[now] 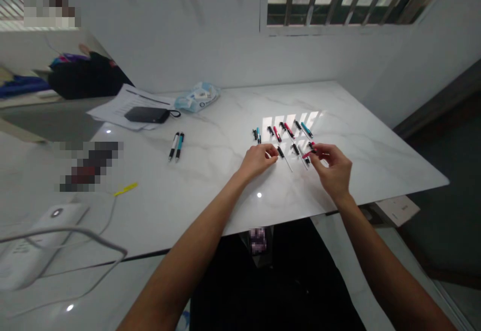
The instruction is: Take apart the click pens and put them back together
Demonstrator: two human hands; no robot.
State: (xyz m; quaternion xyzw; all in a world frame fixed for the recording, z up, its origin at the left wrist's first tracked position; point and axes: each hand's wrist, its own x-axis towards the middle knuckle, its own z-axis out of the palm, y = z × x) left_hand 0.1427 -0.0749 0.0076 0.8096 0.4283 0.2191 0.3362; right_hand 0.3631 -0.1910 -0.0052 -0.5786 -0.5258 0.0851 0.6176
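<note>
My right hand (334, 168) pinches a small red pen barrel (307, 155) between thumb and fingers, just above the table. My left hand (259, 160) rests to the left with its fingers curled together; what they hold, if anything, is hidden. Close to its fingertips lies a black pen part (280, 152) with a thin pale refill (288, 164). Around both hands are several pen pieces in small groups: a blue barrel (258, 134), a red barrel (277, 133), another red barrel (289, 129), a teal barrel (306, 129) and a black grip piece (295, 149).
Two pens, one white-and-black (173, 146) and one teal-and-black (180, 146), lie farther left. Behind them are papers (112, 106), a black pouch (146, 114) and a wipes packet (198, 97). A white power strip (48, 241) with a cable sits front left. The marble-patterned table (225, 191) ends near my lap.
</note>
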